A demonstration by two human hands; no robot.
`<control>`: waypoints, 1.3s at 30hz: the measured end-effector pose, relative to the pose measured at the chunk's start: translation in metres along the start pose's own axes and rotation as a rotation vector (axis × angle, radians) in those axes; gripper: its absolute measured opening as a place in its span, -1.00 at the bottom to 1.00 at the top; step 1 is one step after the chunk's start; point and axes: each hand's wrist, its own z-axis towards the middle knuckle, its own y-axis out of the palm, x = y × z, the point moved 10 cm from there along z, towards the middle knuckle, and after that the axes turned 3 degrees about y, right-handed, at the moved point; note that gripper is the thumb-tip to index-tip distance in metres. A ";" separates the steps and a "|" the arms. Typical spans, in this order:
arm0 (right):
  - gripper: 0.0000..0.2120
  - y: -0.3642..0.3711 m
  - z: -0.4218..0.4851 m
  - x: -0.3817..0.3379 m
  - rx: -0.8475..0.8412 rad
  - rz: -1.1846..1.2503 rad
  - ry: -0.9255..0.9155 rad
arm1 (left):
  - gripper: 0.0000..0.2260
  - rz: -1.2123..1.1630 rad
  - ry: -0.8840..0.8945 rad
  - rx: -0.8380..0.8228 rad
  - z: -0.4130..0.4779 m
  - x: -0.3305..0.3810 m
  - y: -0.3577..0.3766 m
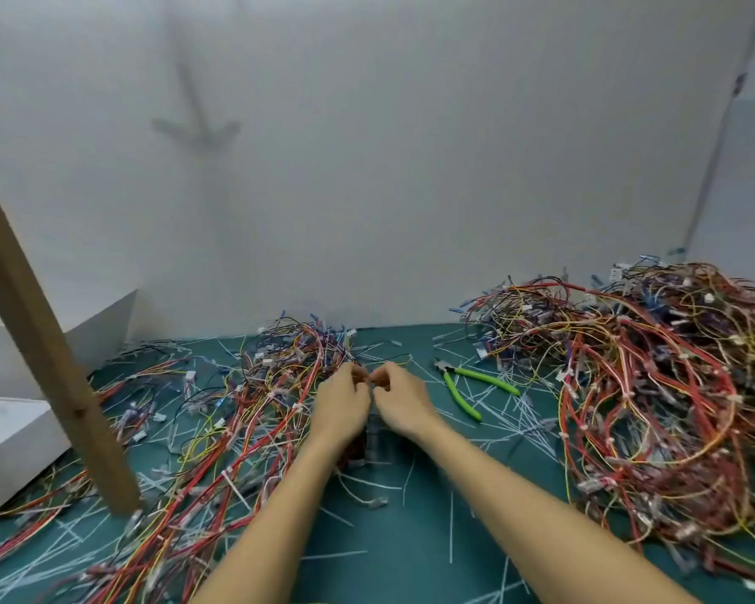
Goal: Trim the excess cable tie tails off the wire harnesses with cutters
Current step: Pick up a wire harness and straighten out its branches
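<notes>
On green mat [410, 538], two heaps kept apart: big wire heap [654, 385] at right, flatter heap [253, 411] at left, presumably untrimmed versus done. Left hand [343, 403] and right hand [399, 401] set fingertip to fingertip, one harness [375, 433] pinched by both, likely to locate tie. Cutters [471, 385] laid just right, ungripped. Cut tails [336, 554] scattered.

We are facing plain white wall [389, 167]; wooden post [44, 342] leaning at left, white blocks [9, 438] sitting beside it, green mat [389, 538] covering table.
</notes>
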 end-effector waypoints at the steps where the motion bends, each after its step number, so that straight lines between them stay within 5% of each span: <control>1: -0.72 0.003 0.004 0.002 0.002 -0.019 -0.007 | -0.77 0.014 0.001 0.003 0.005 -0.004 0.000; 8: -0.70 -0.013 0.023 0.035 0.137 -0.064 0.057 | -0.71 0.136 0.021 0.005 0.029 -0.021 -0.019; 14: -0.71 -0.003 0.048 0.026 0.098 -0.018 0.080 | -0.82 -0.089 -0.125 0.040 0.044 -0.055 -0.044; 18: -0.76 0.028 0.067 0.000 -0.012 0.004 0.101 | -0.77 0.189 0.150 0.131 0.055 -0.018 -0.053; 21: -0.75 0.040 0.077 -0.001 -0.036 -0.008 0.187 | -0.71 0.422 0.288 -0.031 0.059 -0.001 -0.027; 25: -0.85 0.042 0.086 0.006 -0.038 0.083 0.282 | -0.76 0.658 0.249 -0.229 0.065 -0.020 -0.005; 32: -0.78 0.018 0.084 0.018 -0.095 0.399 0.343 | -0.73 0.870 0.290 -0.222 0.069 -0.034 -0.021; 39: -0.71 -0.046 0.076 0.006 0.205 0.614 0.221 | -0.49 1.039 0.181 -0.063 0.069 -0.056 -0.062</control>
